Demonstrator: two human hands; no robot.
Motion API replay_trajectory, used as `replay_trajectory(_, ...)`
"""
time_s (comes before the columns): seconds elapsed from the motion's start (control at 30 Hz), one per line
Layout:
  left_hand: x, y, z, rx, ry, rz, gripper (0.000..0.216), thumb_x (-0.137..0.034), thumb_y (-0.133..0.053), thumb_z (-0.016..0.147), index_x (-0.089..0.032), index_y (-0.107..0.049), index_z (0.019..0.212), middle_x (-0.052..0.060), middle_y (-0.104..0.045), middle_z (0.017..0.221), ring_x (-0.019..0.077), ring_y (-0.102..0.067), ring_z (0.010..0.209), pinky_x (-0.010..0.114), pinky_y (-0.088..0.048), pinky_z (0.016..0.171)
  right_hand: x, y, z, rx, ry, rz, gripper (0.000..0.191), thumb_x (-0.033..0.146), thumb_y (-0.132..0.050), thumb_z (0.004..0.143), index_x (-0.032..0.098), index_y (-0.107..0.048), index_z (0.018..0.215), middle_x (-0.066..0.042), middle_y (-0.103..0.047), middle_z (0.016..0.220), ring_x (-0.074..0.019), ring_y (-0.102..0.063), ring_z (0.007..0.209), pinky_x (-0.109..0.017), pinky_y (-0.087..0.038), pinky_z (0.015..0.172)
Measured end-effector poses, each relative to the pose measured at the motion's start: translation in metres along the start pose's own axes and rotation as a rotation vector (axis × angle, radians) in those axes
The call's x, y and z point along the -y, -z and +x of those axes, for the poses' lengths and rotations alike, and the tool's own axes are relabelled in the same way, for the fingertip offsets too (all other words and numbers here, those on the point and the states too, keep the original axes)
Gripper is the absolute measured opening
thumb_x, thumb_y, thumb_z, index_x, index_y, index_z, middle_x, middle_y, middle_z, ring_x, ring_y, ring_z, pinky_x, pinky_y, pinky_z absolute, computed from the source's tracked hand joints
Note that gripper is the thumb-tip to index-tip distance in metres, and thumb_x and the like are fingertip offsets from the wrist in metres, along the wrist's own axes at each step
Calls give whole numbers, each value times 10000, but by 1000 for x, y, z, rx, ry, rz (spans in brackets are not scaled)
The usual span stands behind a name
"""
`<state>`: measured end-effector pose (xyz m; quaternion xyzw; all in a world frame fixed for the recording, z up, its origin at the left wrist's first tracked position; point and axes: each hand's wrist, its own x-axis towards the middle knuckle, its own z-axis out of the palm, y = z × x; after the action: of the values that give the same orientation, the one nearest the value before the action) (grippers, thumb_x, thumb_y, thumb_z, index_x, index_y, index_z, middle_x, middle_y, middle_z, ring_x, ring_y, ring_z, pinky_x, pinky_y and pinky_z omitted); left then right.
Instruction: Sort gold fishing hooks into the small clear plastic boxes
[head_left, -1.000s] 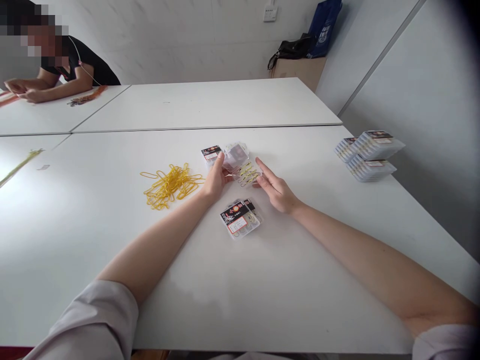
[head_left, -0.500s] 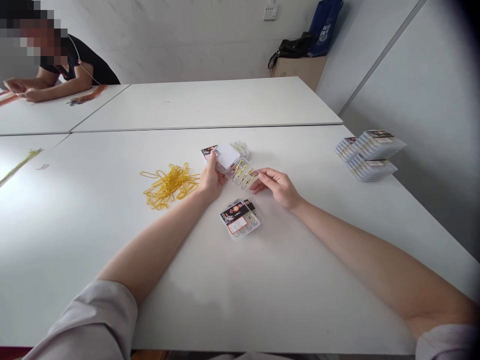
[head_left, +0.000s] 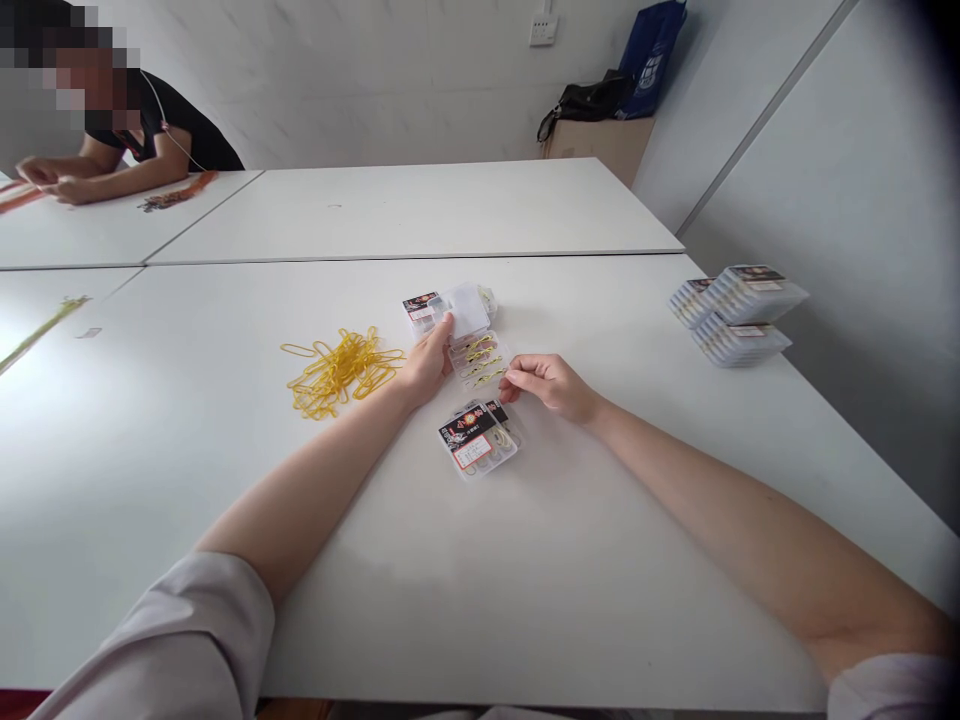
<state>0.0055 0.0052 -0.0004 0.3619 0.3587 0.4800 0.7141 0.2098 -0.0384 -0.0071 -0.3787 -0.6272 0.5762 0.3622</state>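
Observation:
My left hand (head_left: 431,362) is closed on a clear plastic hook box (head_left: 499,352), its thumb on the white inside of the raised lid. Several fish hooks (head_left: 480,350) with yellow-and-black shanks lie in rows in the open box. My right hand (head_left: 551,385) is at the box's lower right corner, fingertips pinched together; what they hold, if anything, is too small to make out. Just below lie closed hook boxes (head_left: 480,440) with black-and-red labels, overlapping. Behind the open box sits another labelled box (head_left: 420,312), partly covered.
Left of my left hand lies a pile of yellow loops (head_left: 341,372). Stacked hook boxes (head_left: 742,315) stand near the table's right edge. At the far left a co-worker (head_left: 172,120) leans on the white table (head_left: 420,210). A yellow-green strand bundle (head_left: 45,332) lies at left.
My right hand has shifted slightly down and left along the box, its fingers now more bunched. The open box has tilted a little, and my left thumb sits slightly farther right.

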Motion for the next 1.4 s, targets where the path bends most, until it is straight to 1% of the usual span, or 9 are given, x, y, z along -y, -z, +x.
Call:
replay_trajectory(0.13,1,1,-2,50,34,55,517,-494,-462,992,-100,-638,1278,136,-774,1068,311,-712,1096,478,-538,1027,0,0,1,0,-2,-1,319,479,-704,818,172,-666,740,-52,-743,736,-171,-688,725,-313,-535,745)
replay_trajectory(0.27,6,5,-1,122,-3,127,521,-494,-470,992,-91,-633,1280,137,-768,1086,289,-717,1067,432,-541,1009,0,-2,0,-55,18,12,237,398,-651,836,178,-659,748,-37,-732,717,-164,-684,728,-299,-531,736)
replay_trajectory(0.37,7,8,-2,197,43,176,585,-578,-452,976,-109,-623,1281,138,-769,1057,254,-746,880,367,-591,807,1,-4,0,-91,31,5,207,361,-630,840,182,-651,740,-29,-721,706,-159,-680,722,-293,-533,731)
replay_trajectory(0.47,3,8,-4,276,130,196,589,-617,-503,936,-145,-602,1275,129,-767,1022,201,-717,675,301,-546,588,2,-5,-1,-125,36,4,214,369,-622,846,183,-648,742,-26,-712,704,-157,-677,716,-291,-537,723)
replay_trajectory(0.6,-2,4,-10,256,66,167,481,-377,-772,796,-181,-584,1193,67,-748,1001,151,-713,735,248,-537,653,1,-6,-1,-179,37,-11,249,411,-646,843,188,-627,733,-29,-704,725,-162,-677,726,-293,-543,720)
replay_trajectory(0.7,-2,0,-13,229,23,221,534,-251,-847,704,-182,-571,1156,20,-715,902,132,-696,755,232,-511,672,1,-7,-1,-171,28,-46,271,442,-660,846,192,-624,748,-29,-696,733,-170,-683,741,-301,-550,731)
replay_trajectory(0.8,0,-2,-16,235,-16,283,562,-257,-860,693,-179,-549,1156,8,-695,840,137,-681,745,247,-501,667,1,-8,-1,-145,36,-84,289,459,-658,854,198,-609,742,-24,-683,741,-174,-686,753,-303,-552,738)
replay_trajectory(1.13,3,-2,-17,223,-19,281,575,-273,-869,696,-183,-524,1147,15,-715,877,142,-692,749,302,-570,752,-3,-7,-3,-111,33,-160,251,403,-612,900,193,-603,762,-36,-712,751,-169,-677,757,-298,-538,760)
replay_trajectory(1.4,2,-1,-16,213,-9,301,577,-286,-869,701,-175,-526,1151,32,-731,882,142,-711,744,282,-581,734,-2,-6,-3,-108,23,-176,265,421,-619,898,190,-617,768,-40,-724,758,-174,-678,758,-303,-532,759)
